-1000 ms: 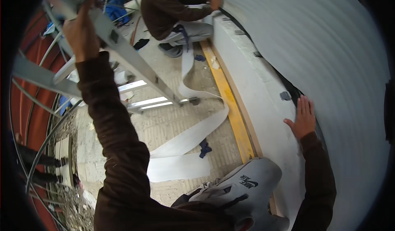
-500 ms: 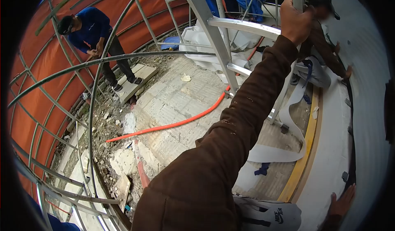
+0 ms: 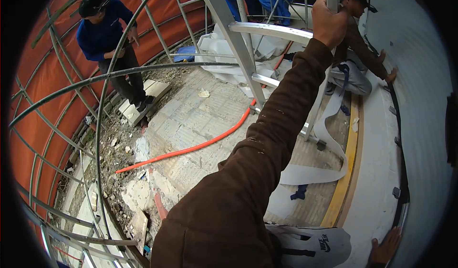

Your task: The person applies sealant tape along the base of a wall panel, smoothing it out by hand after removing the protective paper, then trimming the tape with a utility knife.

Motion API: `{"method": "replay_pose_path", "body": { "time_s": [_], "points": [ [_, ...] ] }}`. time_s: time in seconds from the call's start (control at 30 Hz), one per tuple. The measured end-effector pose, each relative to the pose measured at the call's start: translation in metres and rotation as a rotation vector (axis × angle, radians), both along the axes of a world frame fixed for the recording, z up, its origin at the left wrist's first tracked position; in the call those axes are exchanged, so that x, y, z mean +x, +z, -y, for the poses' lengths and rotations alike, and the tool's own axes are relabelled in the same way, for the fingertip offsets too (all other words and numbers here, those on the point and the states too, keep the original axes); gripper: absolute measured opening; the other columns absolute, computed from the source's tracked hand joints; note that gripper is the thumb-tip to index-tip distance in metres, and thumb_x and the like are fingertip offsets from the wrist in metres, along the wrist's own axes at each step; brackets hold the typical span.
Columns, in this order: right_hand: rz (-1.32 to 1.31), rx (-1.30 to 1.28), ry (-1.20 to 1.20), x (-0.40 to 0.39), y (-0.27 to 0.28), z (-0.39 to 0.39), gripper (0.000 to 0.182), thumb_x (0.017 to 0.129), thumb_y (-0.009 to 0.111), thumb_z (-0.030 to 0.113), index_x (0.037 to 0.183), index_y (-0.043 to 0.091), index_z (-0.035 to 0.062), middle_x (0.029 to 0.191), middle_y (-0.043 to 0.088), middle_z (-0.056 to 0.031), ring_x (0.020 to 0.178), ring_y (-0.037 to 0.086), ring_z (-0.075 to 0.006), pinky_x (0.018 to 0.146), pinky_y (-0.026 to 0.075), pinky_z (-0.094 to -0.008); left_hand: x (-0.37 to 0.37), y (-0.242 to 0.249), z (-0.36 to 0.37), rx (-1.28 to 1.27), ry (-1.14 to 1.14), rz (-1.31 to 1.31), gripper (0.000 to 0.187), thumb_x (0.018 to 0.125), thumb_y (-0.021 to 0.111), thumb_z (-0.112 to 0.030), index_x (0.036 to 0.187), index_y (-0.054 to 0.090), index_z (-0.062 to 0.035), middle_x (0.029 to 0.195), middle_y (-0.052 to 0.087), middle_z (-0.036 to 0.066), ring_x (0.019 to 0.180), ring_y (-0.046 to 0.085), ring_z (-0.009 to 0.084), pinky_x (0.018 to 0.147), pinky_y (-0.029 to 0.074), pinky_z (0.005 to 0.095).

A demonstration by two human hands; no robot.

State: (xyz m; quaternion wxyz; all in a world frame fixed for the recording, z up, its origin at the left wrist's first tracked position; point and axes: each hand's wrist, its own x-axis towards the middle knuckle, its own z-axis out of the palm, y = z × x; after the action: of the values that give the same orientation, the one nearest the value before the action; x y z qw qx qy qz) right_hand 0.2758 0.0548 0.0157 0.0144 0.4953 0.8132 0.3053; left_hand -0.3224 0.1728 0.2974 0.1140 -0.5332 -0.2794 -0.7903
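Observation:
My left hand point(image 3: 329, 22), at the end of an outstretched brown sleeve, is closed around the side rail of an aluminium ladder point(image 3: 248, 60). Low at the right edge, my right hand point(image 3: 385, 245) lies with its fingers stretched out against the pale wall-like surface point(image 3: 422, 139), beside a dark seam point(image 3: 403, 172). Small dark clips point(image 3: 396, 192) sit along that seam. A crouching co-worker point(image 3: 355, 43) in a brown top and black cap presses both hands to the same surface further ahead.
Another person point(image 3: 114, 43) in blue stands on boards point(image 3: 152, 94) at the left. Curved metal bars point(image 3: 100, 163) cross in front of an orange sheet point(image 3: 36, 144). An orange hose point(image 3: 205, 145) runs over the floor near rubble point(image 3: 117, 148). A white strip point(image 3: 310, 174) curls beside a yellow beam point(image 3: 346, 182).
The view has shifted slightly. The person in blue has straightened up and moved their hands apart. The crouching co-worker's head is more upright. My left hand still grips the ladder.

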Motion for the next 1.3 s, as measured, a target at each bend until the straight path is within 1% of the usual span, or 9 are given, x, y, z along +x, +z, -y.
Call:
{"method": "replay_pose_path", "body": {
  "time_s": [0.03,0.07,0.13,0.47,0.67,0.83,1.03,1.23,1.3],
  "points": [
    [0.012,0.015,0.04,-0.011,0.015,0.015,0.064,0.095,0.055,0.05,0.131,0.055,-0.0037,0.134,0.056,-0.0261,0.121,0.054,-0.0402,0.106,0.038,-0.0521,0.001,0.0,-0.001,0.021,-0.031,0.009,0.025,0.08,0.067,-0.006,0.101,0.058,0.0032,0.085,0.065,0.01,0.078,0.064,0.0163,0.073,0.052,0.0309],
    [0.011,0.015,0.033,-0.02,0.028,0.027,0.064,0.095,0.055,0.05,0.131,0.055,-0.0037,0.134,0.056,-0.0261,0.121,0.054,-0.0402,0.106,0.038,-0.0521,0.001,0.0,-0.001,0.021,-0.039,0.008,0.025,0.08,0.067,-0.006,0.101,0.058,0.0032,0.085,0.065,0.01,0.078,0.064,0.0163,0.073,0.052,0.0309],
    [-0.045,-0.466,-0.425,-0.032,0.048,0.045,0.083,0.094,0.056,0.051,0.152,0.028,-0.0015,0.156,0.029,-0.0266,0.145,0.026,-0.0424,0.121,0.015,-0.0496,-0.001,0.0,0.0,0.0,-0.023,-0.001,0.024,0.08,0.068,-0.007,0.1,0.058,0.003,0.083,0.065,0.009,0.076,0.063,0.0151,0.072,0.051,0.0305],
    [-0.03,-0.455,-0.476,0.009,0.031,0.114,0.089,0.094,0.055,0.051,0.152,0.021,-0.0058,0.159,0.023,-0.0255,0.147,0.022,-0.0407,0.121,0.015,-0.0498,-0.004,-0.001,-0.002,0.027,-0.015,-0.021,0.023,0.078,0.073,-0.011,0.094,0.06,0.0017,0.078,0.064,0.008,0.07,0.06,0.0143,0.066,0.05,0.0308],
    [-0.089,-0.464,-0.514,0.024,0.028,0.143,0.088,0.093,0.055,0.051,0.155,0.02,-0.0011,0.161,0.019,-0.0231,0.147,0.021,-0.0408,0.121,0.014,-0.0511,-0.003,0.003,0.009,-0.115,-0.028,-0.071,0.021,0.086,0.068,-0.016,0.094,0.064,0.0035,0.077,0.066,0.006,0.07,0.059,0.0155,0.065,0.047,0.0332],
    [-0.067,-0.595,-0.762,-0.003,0.057,0.159,0.082,0.095,0.054,0.045,0.154,0.022,-0.0002,0.162,0.021,-0.0166,0.15,0.019,-0.0346,0.122,0.014,-0.0458,-0.009,-0.001,0.003,-0.15,-0.004,-0.083,0.02,0.086,0.068,-0.015,0.093,0.065,0.0032,0.077,0.066,0.004,0.069,0.058,0.0142,0.063,0.046,0.0315],
    [-0.017,-0.572,-0.854,0.003,0.052,0.191,0.075,0.097,0.05,0.043,0.155,0.023,0.0023,0.162,0.022,-0.0139,0.15,0.019,-0.0302,0.122,0.015,-0.0434,-0.01,0.0,0.002,-0.071,-0.02,-0.113,0.016,0.086,0.067,-0.013,0.09,0.064,0.0022,0.074,0.064,0.003,0.066,0.057,0.0132,0.06,0.045,0.0305],
    [0.235,-0.462,-0.772,0.061,0.013,0.237,0.071,0.1,0.043,0.048,0.154,0.028,0.0032,0.161,0.026,-0.0154,0.149,0.024,-0.031,0.12,0.021,-0.0461,-0.014,0.0,-0.004,-0.118,0.007,-0.089,0.017,0.085,0.067,-0.013,0.092,0.064,0.0021,0.074,0.064,0.003,0.065,0.058,0.0138,0.06,0.045,0.03],
    [0.101,-0.376,-0.703,0.077,-0.002,0.253,0.069,0.101,0.041,0.048,0.153,0.031,0.0033,0.16,0.027,-0.0162,0.147,0.026,-0.0324,0.119,0.022,-0.0477,-0.009,0.001,-0.003,-0.09,-0.044,-0.056,0.021,0.084,0.068,-0.013,0.098,0.063,0.0028,0.077,0.065,0.005,0.067,0.059,0.0137,0.061,0.046,0.0286]
  ]
}}
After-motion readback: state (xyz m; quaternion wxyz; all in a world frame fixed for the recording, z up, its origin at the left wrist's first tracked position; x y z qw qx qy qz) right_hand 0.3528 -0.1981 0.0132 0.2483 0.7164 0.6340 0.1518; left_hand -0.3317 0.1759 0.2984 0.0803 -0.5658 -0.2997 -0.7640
